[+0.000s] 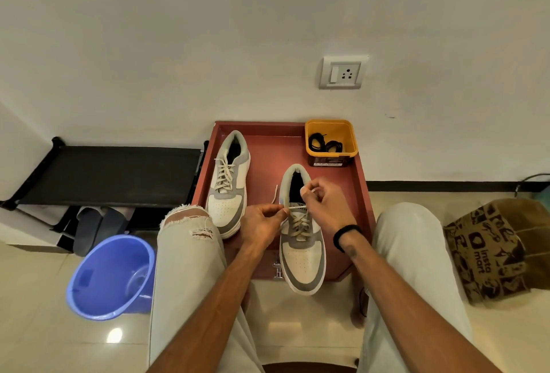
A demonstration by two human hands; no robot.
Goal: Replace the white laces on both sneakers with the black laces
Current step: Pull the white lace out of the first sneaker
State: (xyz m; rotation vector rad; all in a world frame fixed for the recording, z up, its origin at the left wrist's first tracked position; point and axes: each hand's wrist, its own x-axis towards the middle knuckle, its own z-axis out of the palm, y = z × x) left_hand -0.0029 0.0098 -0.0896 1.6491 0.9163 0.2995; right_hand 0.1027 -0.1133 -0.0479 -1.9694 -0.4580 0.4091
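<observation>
Pinching the white lace (293, 208) near the top eyelets of the near sneaker (302, 256), left hand (262, 223) and right hand (323, 203) appear to be just starting; the far sneaker (227, 185) remains fully laced. Black laces (324, 144) wait in a yellow tub (331, 127). Both sneakers sit on a red tray (268, 146) against a white wall; tiled floor, blue bucket (111, 277).

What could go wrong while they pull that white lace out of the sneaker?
The near sneaker overhangs the red table's front edge; a hard tug by the left hand or right hand on the white lace might tip it off. The loose lace end could snag.
</observation>
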